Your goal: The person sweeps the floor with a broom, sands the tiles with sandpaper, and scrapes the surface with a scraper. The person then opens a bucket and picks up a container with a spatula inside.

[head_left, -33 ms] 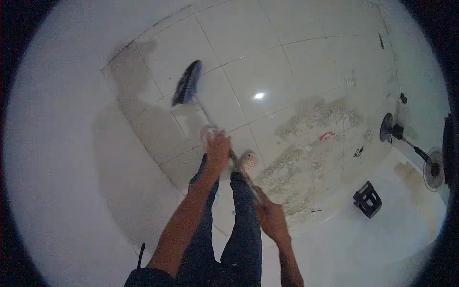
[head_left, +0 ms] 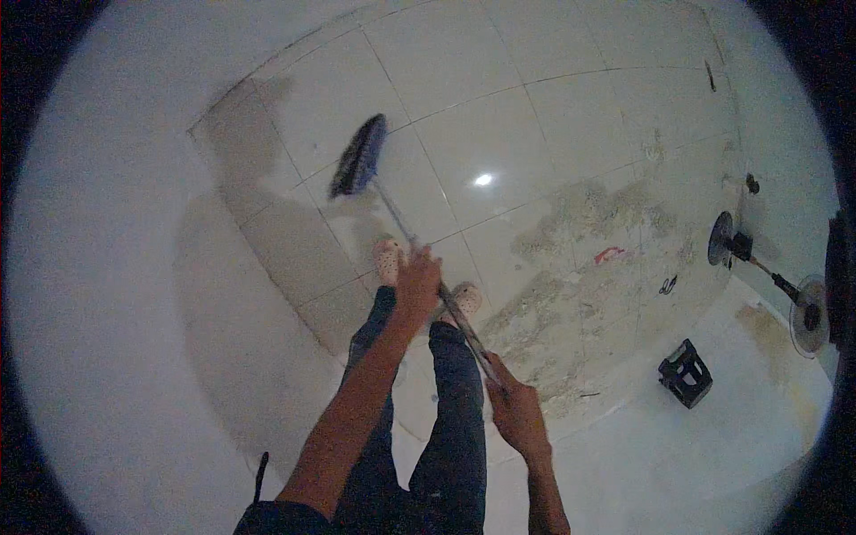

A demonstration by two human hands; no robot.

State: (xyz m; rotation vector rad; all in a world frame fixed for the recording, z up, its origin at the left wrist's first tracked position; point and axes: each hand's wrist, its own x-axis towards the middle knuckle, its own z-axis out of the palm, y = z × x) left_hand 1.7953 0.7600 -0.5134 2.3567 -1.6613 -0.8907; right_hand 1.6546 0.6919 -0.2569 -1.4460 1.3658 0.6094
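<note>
A long-handled broom (head_left: pixel 465 326) slants across the view, its dark bristled head (head_left: pixel 359 157) on the pale tiled floor (head_left: pixel 571 120) ahead and to the left. My left hand (head_left: pixel 417 283) is wrapped round the middle of the handle, above my feet. Lower down and to the right, my right hand (head_left: pixel 517 412) is closed round the handle near its upper end. The fingers of both hands are partly hidden.
Flaky debris (head_left: pixel 571 299) covers tiles right of my feet, with a red scrap (head_left: pixel 609 255) on it. A black plastic stool or crate (head_left: pixel 686 374) stands at the right. Beyond it, a fan (head_left: pixel 810 314) stands near the wall. My pink dotted shoes (head_left: pixel 387 260) are close below the broom.
The broom has shifted slightly to the right, and both hands have moved right with it, still gripping the handle.
</note>
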